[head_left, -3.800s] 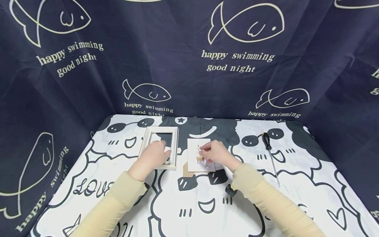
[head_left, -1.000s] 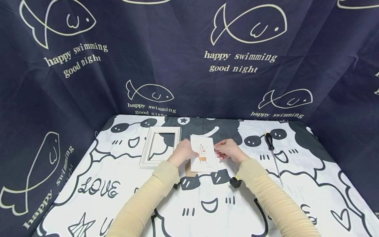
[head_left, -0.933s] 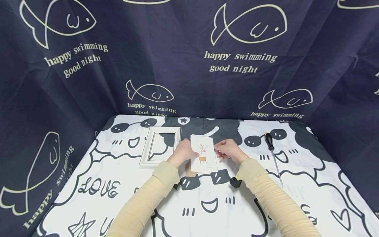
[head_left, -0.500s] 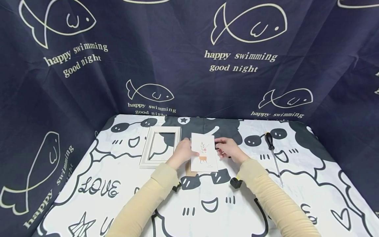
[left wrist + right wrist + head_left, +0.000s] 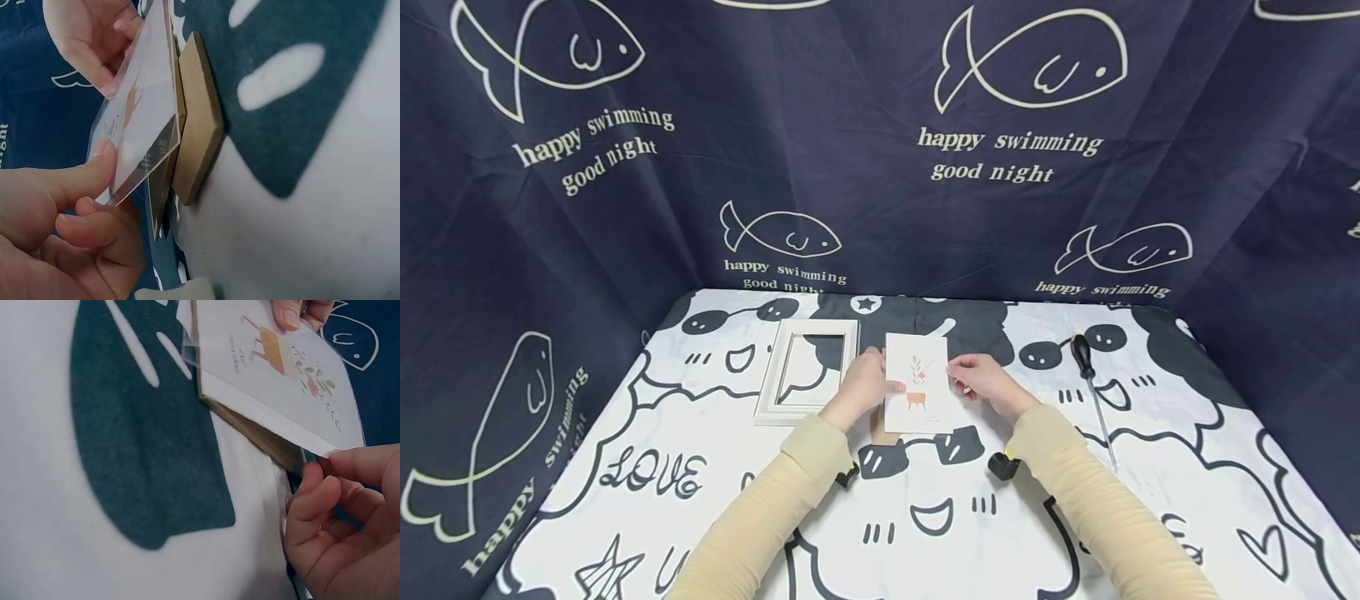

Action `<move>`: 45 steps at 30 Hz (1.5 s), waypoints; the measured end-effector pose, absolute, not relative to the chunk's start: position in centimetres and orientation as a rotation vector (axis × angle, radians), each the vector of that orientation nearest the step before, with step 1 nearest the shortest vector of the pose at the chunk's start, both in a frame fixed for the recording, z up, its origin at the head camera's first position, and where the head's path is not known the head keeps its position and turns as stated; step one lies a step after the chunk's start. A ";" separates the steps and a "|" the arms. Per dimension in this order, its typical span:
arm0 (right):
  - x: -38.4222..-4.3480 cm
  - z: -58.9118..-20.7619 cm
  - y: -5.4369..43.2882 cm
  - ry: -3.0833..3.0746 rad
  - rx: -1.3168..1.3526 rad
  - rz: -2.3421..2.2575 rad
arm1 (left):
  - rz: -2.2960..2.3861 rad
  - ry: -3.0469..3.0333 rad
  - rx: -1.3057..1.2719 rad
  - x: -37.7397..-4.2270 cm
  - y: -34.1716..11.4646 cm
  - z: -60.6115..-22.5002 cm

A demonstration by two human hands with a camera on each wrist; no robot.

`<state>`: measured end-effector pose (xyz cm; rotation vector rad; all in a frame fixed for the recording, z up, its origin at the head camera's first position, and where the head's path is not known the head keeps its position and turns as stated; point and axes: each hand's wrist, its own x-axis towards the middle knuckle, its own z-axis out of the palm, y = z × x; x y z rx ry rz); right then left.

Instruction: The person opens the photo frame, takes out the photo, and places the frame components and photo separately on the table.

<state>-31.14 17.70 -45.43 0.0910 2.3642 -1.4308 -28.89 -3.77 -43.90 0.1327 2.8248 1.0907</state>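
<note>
A white picture card, printed with a plant in an orange pot, is tilted up off a brown backing board. A clear sheet lies over the card's face. At the card's left edge my left hand pinches card and sheet, thumb on the front. My right hand pinches the opposite edge between thumb and fingers. In the right wrist view a gap shows between the card and the board. The off-white picture frame lies left of my left hand.
To the right lies a screwdriver with a black handle, its shaft pointing toward me. A sheep-patterned cloth covers the table. Behind it hangs a dark blue curtain with fish prints.
My left hand has moved from the frame to the card's left edge, and my right hand from the card's middle to its right edge. The card's far edge has risen.
</note>
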 end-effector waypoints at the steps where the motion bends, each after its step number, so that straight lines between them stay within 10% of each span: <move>1: -31.1 -45.5 17.8 2.368 0.087 -1.436 | 1.095 2.823 0.127 -28.9 -3.8 -43.9; 45: -30.8 -43.2 22.1 2.798 0.059 -1.043 | 0.725 2.921 0.170 -28.7 -2.7 -44.1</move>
